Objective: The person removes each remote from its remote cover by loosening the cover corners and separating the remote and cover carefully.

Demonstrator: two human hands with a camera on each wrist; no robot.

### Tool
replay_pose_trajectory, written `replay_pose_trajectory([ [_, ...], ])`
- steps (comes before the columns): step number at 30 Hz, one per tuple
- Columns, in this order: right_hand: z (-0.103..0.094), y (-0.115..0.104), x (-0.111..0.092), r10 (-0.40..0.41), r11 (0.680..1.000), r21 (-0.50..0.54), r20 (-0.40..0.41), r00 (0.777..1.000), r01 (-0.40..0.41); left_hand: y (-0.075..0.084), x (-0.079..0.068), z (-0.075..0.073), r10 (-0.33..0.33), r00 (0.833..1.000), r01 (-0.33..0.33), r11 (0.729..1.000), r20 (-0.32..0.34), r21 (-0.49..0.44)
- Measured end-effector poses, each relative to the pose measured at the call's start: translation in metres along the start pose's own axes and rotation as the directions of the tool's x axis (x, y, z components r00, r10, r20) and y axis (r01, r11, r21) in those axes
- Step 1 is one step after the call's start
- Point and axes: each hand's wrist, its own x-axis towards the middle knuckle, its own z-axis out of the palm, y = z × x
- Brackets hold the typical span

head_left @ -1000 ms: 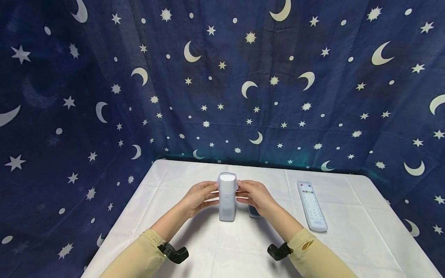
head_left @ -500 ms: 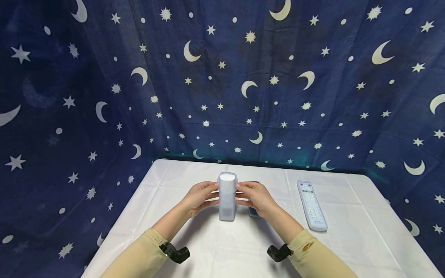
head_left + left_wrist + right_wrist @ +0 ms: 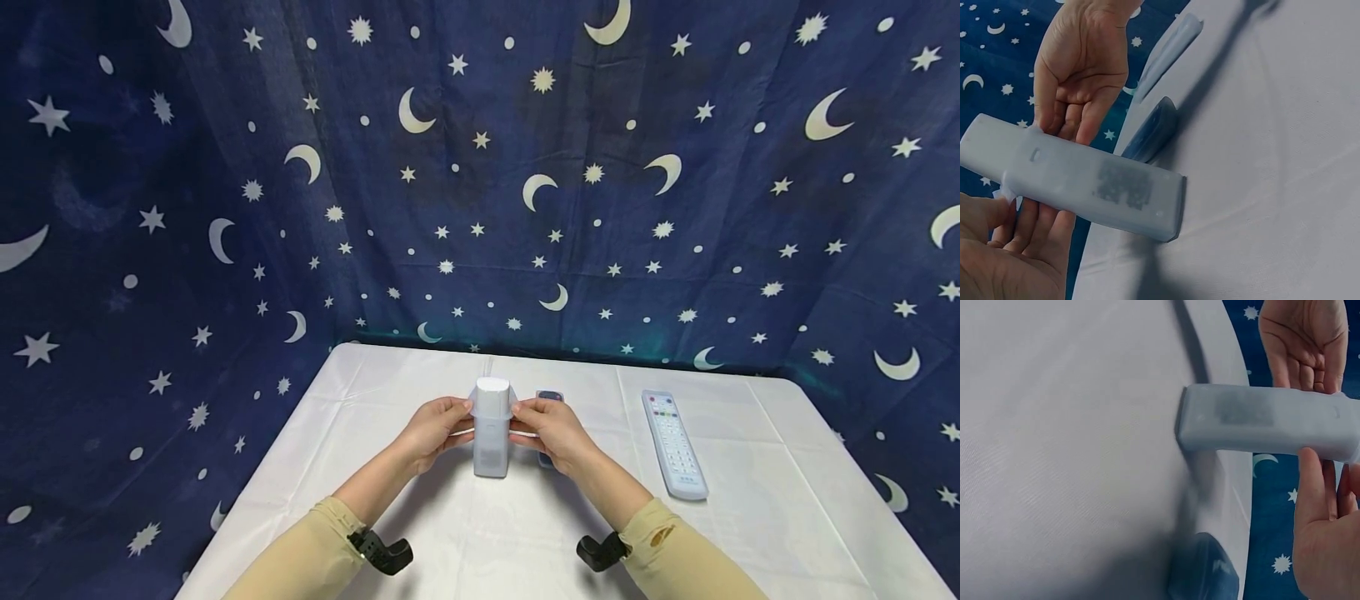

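Note:
A white remote control [image 3: 492, 397] stands on end on the table, its back facing me. A translucent silicone sleeve [image 3: 491, 450] encases its lower part, while the top end pokes out bare above the sleeve's folded edge. My left hand [image 3: 437, 429] pinches the sleeve's edge on the left between thumb and fingers. On the opposite side my right hand [image 3: 553, 429] pinches the same edge. In the left wrist view, the remote's bare end [image 3: 991, 147] and a dark patch showing through the sleeve are visible. The remote's front is hidden.
Just behind my right hand lies a dark remote [image 3: 551, 395] in a clear cover, partly hidden by the fingers. Farther right is a white remote [image 3: 675, 446] in a pale blue cover. A white cloth [image 3: 450, 550] covers the table; a starry curtain [image 3: 480, 200] hangs behind.
Both hands have shifted slightly down, and the sleeve's edge has come down with them. More of the remote's white end now shows at the top.

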Motion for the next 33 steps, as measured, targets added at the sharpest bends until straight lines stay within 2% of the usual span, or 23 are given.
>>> replay_pose_trajectory([
  [6, -0.001, 0.007, 0.001, 0.018, 0.999, -0.037, -0.008, 1.000, -0.019, -0.006, 0.001, 0.001, -0.005, 1.000, 0.005, 1.000, -0.018, -0.018],
  [13, 0.000, 0.014, 0.003, -0.002, 0.997, -0.074, -0.018, 1.000, 0.000, -0.014, 0.004, 0.002, 0.002, 1.000, -0.002, 1.000, -0.026, -0.015],
  [18, -0.001, 0.014, 0.003, -0.005, 1.000, -0.004, 0.000, 1.000, 0.005, -0.017, 0.003, 0.002, 0.021, 1.000, -0.021, 1.000, -0.008, -0.003],
  [24, -0.002, 0.015, 0.006, 0.008, 0.998, 0.067, 0.018, 1.000, -0.009, -0.019, 0.000, 0.000, 0.069, 0.997, -0.067, 0.997, 0.042, -0.038],
  [28, -0.002, 0.016, 0.006, -0.003, 0.997, 0.076, 0.017, 1.000, 0.002, -0.021, -0.001, 0.000, 0.108, 0.992, -0.108, 0.994, 0.063, 0.001],
  [33, -0.003, 0.016, 0.008, -0.049, 0.997, 0.064, 0.009, 0.999, 0.049, -0.024, -0.001, 0.002, 0.140, 0.989, -0.143, 0.987, 0.043, 0.069],
])
